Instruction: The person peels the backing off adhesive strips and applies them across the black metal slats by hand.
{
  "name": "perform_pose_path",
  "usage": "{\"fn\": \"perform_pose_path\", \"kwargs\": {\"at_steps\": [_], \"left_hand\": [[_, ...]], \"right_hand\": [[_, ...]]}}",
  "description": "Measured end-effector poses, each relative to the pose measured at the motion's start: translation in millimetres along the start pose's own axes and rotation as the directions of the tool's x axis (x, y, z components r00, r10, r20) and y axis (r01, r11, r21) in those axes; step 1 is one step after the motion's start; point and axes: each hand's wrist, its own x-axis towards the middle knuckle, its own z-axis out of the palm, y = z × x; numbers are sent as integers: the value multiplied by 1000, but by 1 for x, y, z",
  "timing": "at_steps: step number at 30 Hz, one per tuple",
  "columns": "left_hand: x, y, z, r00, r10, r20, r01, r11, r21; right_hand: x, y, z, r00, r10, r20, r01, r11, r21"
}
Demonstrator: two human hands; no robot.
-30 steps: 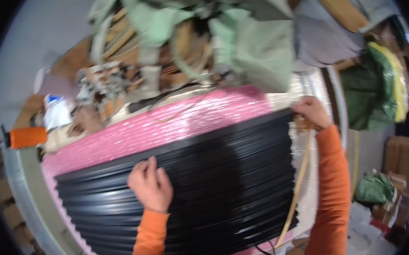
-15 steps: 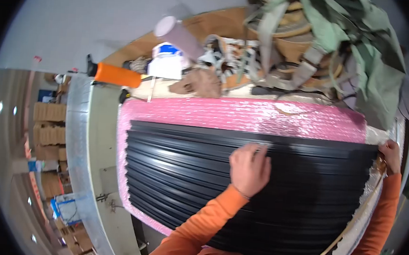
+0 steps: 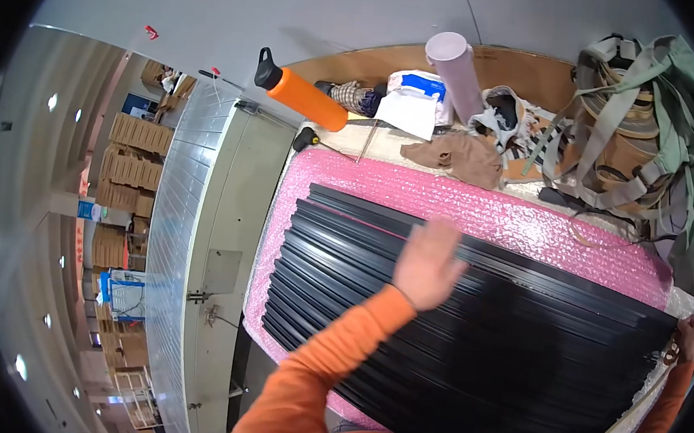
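Observation:
Long black ribbed strips (image 3: 343, 272) lie side by side in a wide layer. Near the far edge of the layer, my left hand (image 3: 431, 263) is over the strips, its fingers stretched out and slightly blurred; whether the palm presses on them I cannot tell. At the right end, the fingers of my right hand (image 3: 689, 337) are closed on the end of the farthest black strip. A thin pink gap shows between that strip and its neighbours toward the left. Pink bubble wrap (image 3: 461, 191) lies underneath.
Behind the wrap stand an orange bottle (image 3: 311, 99), a pale lilac tumbler (image 3: 458, 75) and a tissue pack (image 3: 419, 101). A screwdriver (image 3: 308, 139), a brown glove (image 3: 460, 158) and a green strapped bag (image 3: 649, 149) lie there too. A metal machine frame (image 3: 229, 232) borders the left.
The view has tilted and shifted. My left hand has gone from curled fingers to stretched ones. A gap has appeared along the farthest strip's left part. My right hand stays at the right end.

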Motion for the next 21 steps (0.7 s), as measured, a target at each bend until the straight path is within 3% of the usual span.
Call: {"fn": "perform_pose_path", "kwargs": {"at_steps": [1, 2, 3, 4, 5, 6, 7, 8, 9, 10, 11, 12, 13, 14, 15, 16, 17, 18, 19, 20, 21], "left_hand": [[2, -37, -17, 1000, -27, 6, 27, 1000, -7], [-1, -80, -25, 996, -85, 12, 82, 987, 141], [-9, -127, -25, 980, -158, -121, 182, 956, 231], [-18, -188, -27, 932, -335, -140, 355, 921, 158], [-27, -235, -33, 903, -376, -207, 425, 854, 301], [-39, -294, -29, 847, -476, -236, 528, 801, 283], [-56, -354, -31, 919, -366, 144, 169, 698, 696], [-48, -318, -49, 975, -222, 26, 104, 553, 827], [-34, -294, -42, 971, -211, -108, 222, 650, 727], [-19, -268, -35, 950, -197, -243, 306, 751, 586], [-4, -241, -28, 911, -179, -371, 339, 838, 428], [20, -149, -34, 937, -143, -319, 221, 949, 225], [24, -114, -15, 964, -55, -261, 90, 988, 124], [27, -68, -1, 975, 56, -216, -55, 998, 10], [37, -12, 0, 981, 168, -93, -172, 985, -28], [42, 25, 17, 952, 296, -74, -303, 947, -104], [46, 63, 32, 917, 385, -104, -396, 909, -131], [53, 100, 43, 900, 425, -95, -436, 879, -191], [65, 136, 49, 874, 486, -14, -470, 839, -274], [72, 161, 62, 854, 520, 33, -493, 827, -268], [76, 179, 72, 838, 545, 26, -513, 803, -305]], "right_hand": [[1, 1, -2, 1000, -6, -1, 6, 1000, -28], [1, 1, -3, 1000, -5, -5, 5, 999, -36], [-1, 1, -4, 1000, -24, -4, 24, 999, -48], [-1, 1, -6, 999, -45, -4, 44, 997, -62], [1, 2, -9, 1000, -17, -11, 16, 994, -110], [21, 31, -21, 997, -78, -27, 73, 986, -152], [-15, -17, 5, 986, -164, -44, 151, 967, -205], [-58, -82, 41, 967, -248, -60, 224, 939, -261], [-68, -94, 39, 989, -131, -73, 76, 860, -505], [-67, -75, 34, 965, 34, -261, -155, 875, -459], [-84, -94, 42, 966, -27, -256, -82, 910, -407], [-102, -114, 49, 964, -89, -251, -6, 935, -354], [-117, -141, 61, 952, -116, -284, 1, 927, -376], [-115, -125, 66, 953, -39, -302, -8, 988, -155], [-115, -125, 70, 949, 33, -312, -56, 996, -66], [-116, -124, 75, 946, 99, -308, -94, 995, 30], [-113, -118, 78, 938, 51, -342, -43, 999, 33], [-112, -112, 79, 929, 4, -371, 9, 999, 34], [-122, -126, 76, 940, 56, -338, -17, 993, 118], [-124, -128, 77, 933, -1, -360, 1, 1000, 0], [-125, -125, 79, 932, 6, -362, -7, 1000, -2]]}}
